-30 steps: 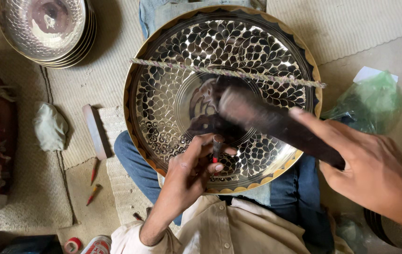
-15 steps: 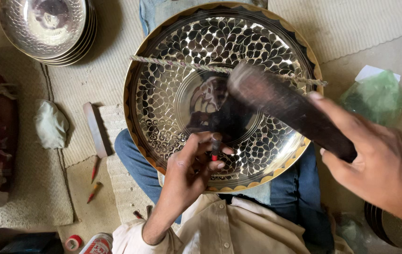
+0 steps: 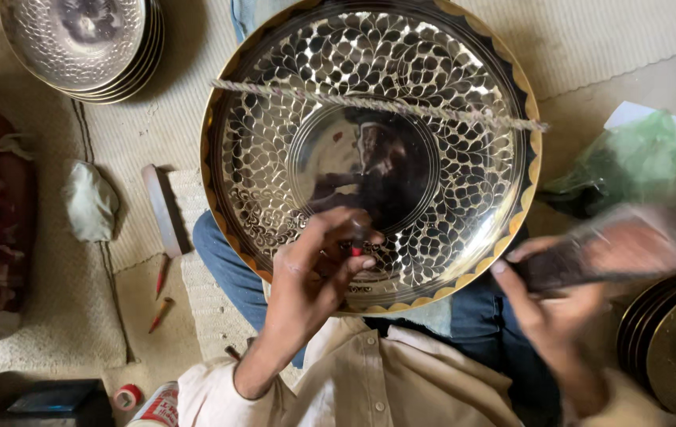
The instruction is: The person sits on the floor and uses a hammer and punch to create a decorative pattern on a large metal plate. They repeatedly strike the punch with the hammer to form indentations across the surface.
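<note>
Brass tray (image 3: 370, 150) rests on your lap, leaf pattern chased over most of the face; centre disc remains plain. Your right hand (image 3: 559, 316) grips the blurred mallet (image 3: 630, 245). Left-hand fingers (image 3: 330, 261) pinch a small punch (image 3: 356, 247) on the lower band.

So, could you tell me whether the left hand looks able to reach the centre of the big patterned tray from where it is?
Probably yes. The left hand already rests on the tray near its lower rim, pinching a small punch, and nothing lies between it and the plain centre; the cord crosses farther up.
</note>
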